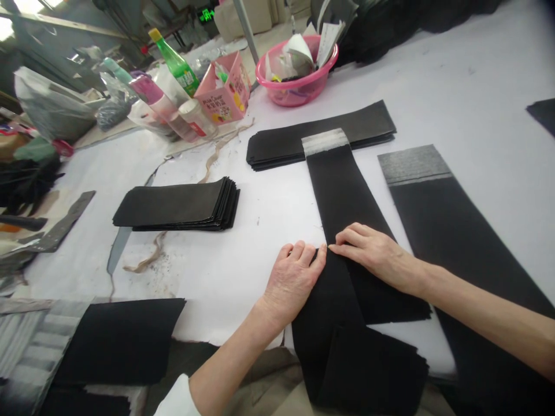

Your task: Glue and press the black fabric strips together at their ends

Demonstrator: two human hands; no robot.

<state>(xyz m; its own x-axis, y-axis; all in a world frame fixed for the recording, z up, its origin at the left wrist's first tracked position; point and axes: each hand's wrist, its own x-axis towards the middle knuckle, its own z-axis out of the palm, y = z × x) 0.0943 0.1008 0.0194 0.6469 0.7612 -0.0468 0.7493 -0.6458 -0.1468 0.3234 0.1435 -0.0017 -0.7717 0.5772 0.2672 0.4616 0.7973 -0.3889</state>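
Observation:
My left hand point(295, 274) has its fingers curled on the upper edge of a black strip point(333, 294) of flat material, which hangs over the table's front edge. Close beside it, my right hand point(377, 254) pinches at the same edge, thumb and fingertips almost meeting the left ones. Beneath lies another long black strip point(342, 185) with a pale grey end, reaching away from me. Whether the material is cloth or leather I cannot tell. To the right of my right hand, a wider black strip point(437, 214) with a grey end runs down past my forearm.
Two stacks of black pieces, the left stack point(173, 202) and the far stack point(368, 124), lie on the white table point(243, 277). Behind stand a pink basin point(299, 92), a pink box point(225, 92) and a green bottle point(176, 63). Black pieces point(121, 335) hang at lower left.

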